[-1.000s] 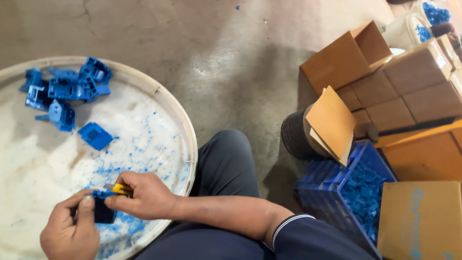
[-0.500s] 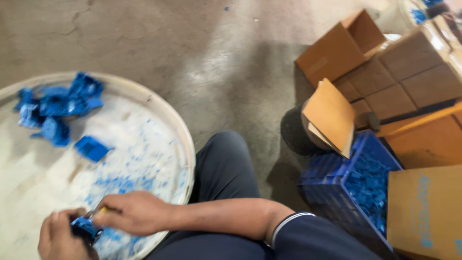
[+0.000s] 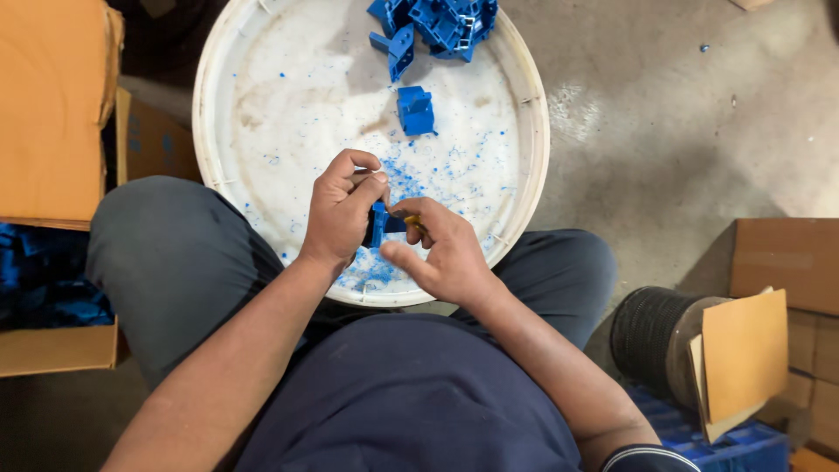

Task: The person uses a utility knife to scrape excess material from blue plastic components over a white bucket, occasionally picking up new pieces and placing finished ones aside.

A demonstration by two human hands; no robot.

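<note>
While both hands work close together over the near rim of the round white tray [image 3: 218, 105], the left hand [image 3: 339, 214] is clamped on a small blue plastic part [image 3: 378, 224], and the right hand [image 3: 441, 253] pinches a small yellow-tipped tool [image 3: 411, 220] right against that part. One loose blue part [image 3: 416, 110] lies mid-tray amid blue shavings [image 3: 454, 170], with a pile of blue parts [image 3: 437, 22] at the far rim. Tray sits on the concrete floor [image 3: 682, 131] between the person's knees; cardboard boxes [image 3: 52, 105] to the left, a black roll [image 3: 651, 336] and blue crate [image 3: 725, 441] to the right.
</note>
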